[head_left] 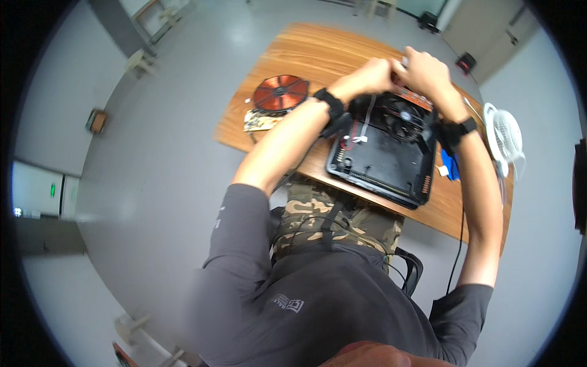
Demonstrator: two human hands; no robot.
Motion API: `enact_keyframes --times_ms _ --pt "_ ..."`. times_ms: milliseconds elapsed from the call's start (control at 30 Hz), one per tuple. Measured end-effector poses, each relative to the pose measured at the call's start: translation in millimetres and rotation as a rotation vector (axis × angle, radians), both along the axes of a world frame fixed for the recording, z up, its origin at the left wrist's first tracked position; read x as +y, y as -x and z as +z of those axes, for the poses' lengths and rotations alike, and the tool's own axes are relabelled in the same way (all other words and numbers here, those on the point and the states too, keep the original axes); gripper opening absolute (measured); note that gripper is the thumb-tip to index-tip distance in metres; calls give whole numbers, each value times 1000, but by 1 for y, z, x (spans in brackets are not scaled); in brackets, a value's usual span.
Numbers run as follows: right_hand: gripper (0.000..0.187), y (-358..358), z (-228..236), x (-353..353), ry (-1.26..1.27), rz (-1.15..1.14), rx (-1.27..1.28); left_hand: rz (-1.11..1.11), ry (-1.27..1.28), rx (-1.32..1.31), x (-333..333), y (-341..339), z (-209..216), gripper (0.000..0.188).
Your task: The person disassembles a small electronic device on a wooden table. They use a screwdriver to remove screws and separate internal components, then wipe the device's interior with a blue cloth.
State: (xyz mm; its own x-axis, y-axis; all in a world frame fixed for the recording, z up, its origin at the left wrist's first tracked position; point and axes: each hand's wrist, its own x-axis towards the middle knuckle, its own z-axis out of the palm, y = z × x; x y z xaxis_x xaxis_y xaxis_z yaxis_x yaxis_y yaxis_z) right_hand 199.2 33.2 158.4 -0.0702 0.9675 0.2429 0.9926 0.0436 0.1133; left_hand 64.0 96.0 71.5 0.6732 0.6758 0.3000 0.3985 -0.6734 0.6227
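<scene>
An open black appliance casing [391, 162], like the base of an induction cooker, lies on the wooden table in front of me. Inside it are a black fan [405, 117], a white cable [367, 119] and a short red wire. Both hands meet at its far end, above an orange-red circuit board [414, 96]. My left hand [376, 74] has its fingers curled in against the board's left end. My right hand [426, 72] bends over the board beside it, fingers closed. What lies between the fingertips is too blurred and covered to make out.
Left of the casing, a round copper coil [280, 93] lies by a cream-coloured board [262, 121] with parts on it. A white desk fan [505, 137] stands at the table's right edge, near a blue item [450, 165]. A black cable [460, 251] hangs down on the right.
</scene>
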Motion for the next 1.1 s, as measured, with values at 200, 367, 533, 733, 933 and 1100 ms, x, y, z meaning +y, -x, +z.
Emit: enact_keyframes --times_ms 200,367,533,733,933,1100 --pt "49 -8 -7 3 -25 32 73 14 53 -6 -5 -2 4 39" --pt "49 -19 -11 -1 -66 166 131 -122 169 39 6 7 3 36" --pt "48 -5 7 -5 44 29 19 13 93 16 -6 1 2 33" --pt "52 -20 -2 -2 45 163 102 -7 50 -1 -11 -2 6 39" --pt "52 -19 0 -7 -1 134 111 -48 147 1 -14 -1 10 27" --pt "53 -19 -8 0 -18 81 98 -12 70 -3 -7 -7 1 26"
